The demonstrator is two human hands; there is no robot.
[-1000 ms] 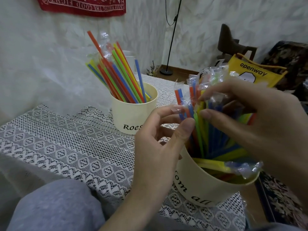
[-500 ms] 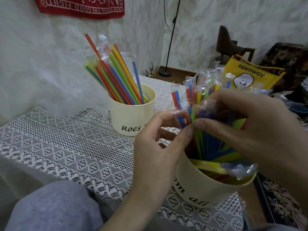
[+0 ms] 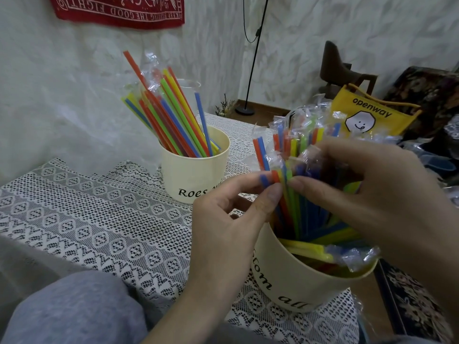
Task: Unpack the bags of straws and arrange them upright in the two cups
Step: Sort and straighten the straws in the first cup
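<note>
Both hands, left hand and right hand, pinch straws above near cup (lower right), gathering bundle upright.

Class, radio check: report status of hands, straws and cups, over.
Left hand and right hand both pinching wrapped straws in near cup. Far cup already filled, straws leaning. Some wrapped straws lying across near cup's rim. Over.

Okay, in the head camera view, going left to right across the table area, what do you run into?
Grey knee → far cup of leaning straws → left hand → near cup of wrapped straws → right hand, with the yellow bag behind it.
</note>
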